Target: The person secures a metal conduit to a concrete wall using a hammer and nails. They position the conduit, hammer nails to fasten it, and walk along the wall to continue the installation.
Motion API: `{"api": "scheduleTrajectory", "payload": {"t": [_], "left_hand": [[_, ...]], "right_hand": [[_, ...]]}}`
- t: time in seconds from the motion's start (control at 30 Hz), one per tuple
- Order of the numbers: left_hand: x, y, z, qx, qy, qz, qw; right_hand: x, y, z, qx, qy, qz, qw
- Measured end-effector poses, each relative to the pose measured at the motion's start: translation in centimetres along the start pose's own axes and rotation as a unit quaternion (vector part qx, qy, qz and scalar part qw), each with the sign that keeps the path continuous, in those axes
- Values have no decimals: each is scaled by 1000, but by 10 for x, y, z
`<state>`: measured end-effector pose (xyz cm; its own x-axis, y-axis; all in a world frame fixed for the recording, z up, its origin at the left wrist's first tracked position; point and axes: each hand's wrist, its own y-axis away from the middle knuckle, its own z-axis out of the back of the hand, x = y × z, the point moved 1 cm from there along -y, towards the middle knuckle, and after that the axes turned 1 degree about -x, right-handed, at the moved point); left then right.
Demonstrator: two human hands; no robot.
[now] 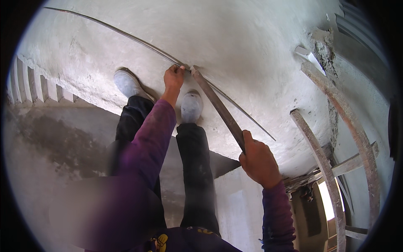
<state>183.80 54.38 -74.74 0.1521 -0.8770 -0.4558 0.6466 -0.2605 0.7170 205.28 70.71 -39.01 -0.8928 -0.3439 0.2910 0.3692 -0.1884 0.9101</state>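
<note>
Left hand (174, 79) pinches the long, thin, dark metal-looking rod (126, 35) at upper centre, presumably to steady it. Right hand (260, 161), right of centre, wraps the lower end of a straight, flat, grey-brown bar (219, 107), likely for control; bar tip meets or nearly meets rod, can't tell. Rod runs diagonally, upper left to right of centre, over pale concrete surface (252, 50).

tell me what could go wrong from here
The bar in the right hand ends beside the left hand, so a slip might strike it. The long, thin strip sticks out both ways and could swing. The edge of the floor looks close behind the shoes; stepping back might lose footing.
</note>
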Motion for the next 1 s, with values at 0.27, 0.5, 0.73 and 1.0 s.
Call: {"api": "scheduleTrajectory", "payload": {"t": [0.27, 0.5, 0.73, 1.0], "left_hand": [[-5, 2, 18, 10, -45, -44, 998], [35, 84, -27, 177, 162, 57, 969], [-57, 177, -44, 102, 107, 74, 986], [7, 129, -50, 105, 90, 46, 989]], "right_hand": [[9, -13, -15, 1, 132, -100, 986], [-7, -11, -51, -7, 175, -104, 979], [-22, -13, -75, 0, 132, -162, 978], [-19, -18, -61, 0, 157, -118, 981]]}}
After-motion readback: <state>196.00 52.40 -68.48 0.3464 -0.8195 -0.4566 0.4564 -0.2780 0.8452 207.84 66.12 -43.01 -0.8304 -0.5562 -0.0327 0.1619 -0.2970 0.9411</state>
